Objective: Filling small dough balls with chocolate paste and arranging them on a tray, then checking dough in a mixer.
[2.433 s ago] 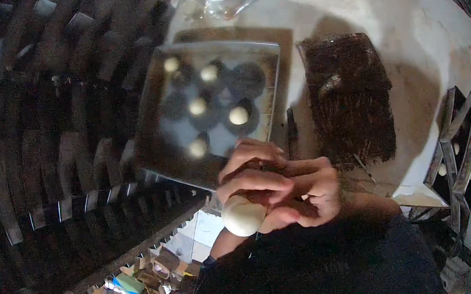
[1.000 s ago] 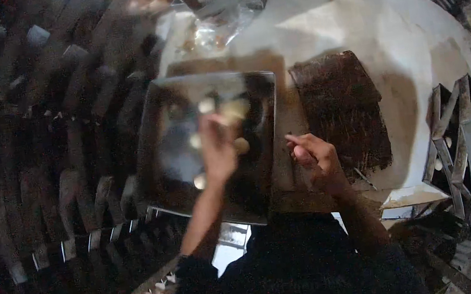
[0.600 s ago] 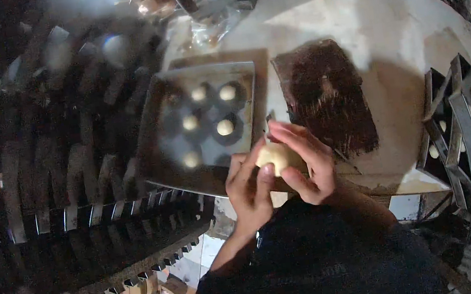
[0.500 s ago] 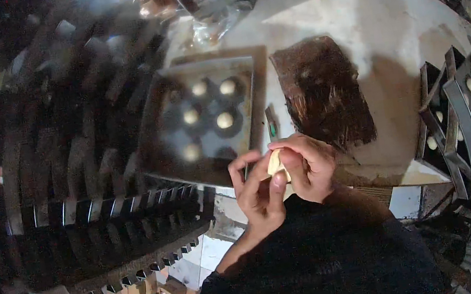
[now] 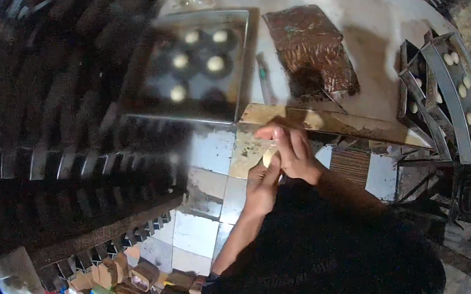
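Here, pale dough [image 5: 269, 156] sits between both hands [image 5: 262, 192].

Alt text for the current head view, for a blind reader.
The left hand holds a pale, dough-like piece, with the right hand close beside it. Beyond, a tray with five pale balls lies left of a dark brown mass; more trays stand at far right.

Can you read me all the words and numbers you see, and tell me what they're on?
No words or numbers here are clear enough to read out.
Dark shirt: faint lettering across it, too blurred to read.
Pile of boxes and packages, lower left: any print is too small to tell.
Tray and the pale balls on it: no writing that I can see.
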Demonstrator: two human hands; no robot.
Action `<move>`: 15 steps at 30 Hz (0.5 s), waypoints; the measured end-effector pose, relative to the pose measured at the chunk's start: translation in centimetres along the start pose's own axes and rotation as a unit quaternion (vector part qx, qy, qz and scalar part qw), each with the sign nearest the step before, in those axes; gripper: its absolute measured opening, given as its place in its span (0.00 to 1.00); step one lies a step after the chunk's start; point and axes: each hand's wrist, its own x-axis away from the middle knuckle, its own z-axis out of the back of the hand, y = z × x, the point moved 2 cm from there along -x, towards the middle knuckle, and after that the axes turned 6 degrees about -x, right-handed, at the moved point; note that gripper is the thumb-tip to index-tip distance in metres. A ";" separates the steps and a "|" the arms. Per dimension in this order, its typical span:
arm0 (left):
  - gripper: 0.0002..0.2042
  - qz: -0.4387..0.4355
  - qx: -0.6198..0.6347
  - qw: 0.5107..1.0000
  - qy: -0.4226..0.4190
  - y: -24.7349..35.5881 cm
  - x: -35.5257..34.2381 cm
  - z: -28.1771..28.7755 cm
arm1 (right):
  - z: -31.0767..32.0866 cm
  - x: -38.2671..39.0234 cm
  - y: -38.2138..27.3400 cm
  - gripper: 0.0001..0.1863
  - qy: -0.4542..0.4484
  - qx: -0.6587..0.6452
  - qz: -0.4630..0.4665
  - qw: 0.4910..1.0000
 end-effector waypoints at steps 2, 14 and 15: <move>0.16 0.109 0.104 0.988 -0.032 0.7 -0.9 -0.3 | 2.6 1.1 1.9 0.24 0.069 0.087 0.017 0.994; 0.19 0.004 -0.031 0.998 -0.045 2.7 -11.0 -2.6 | 19.0 -2.6 13.8 0.19 0.070 0.460 -0.116 0.878; 0.23 0.002 -0.053 0.996 -0.065 3.0 -11.9 -2.2 | 19.1 -3.3 13.0 0.16 0.039 0.491 -0.076 0.867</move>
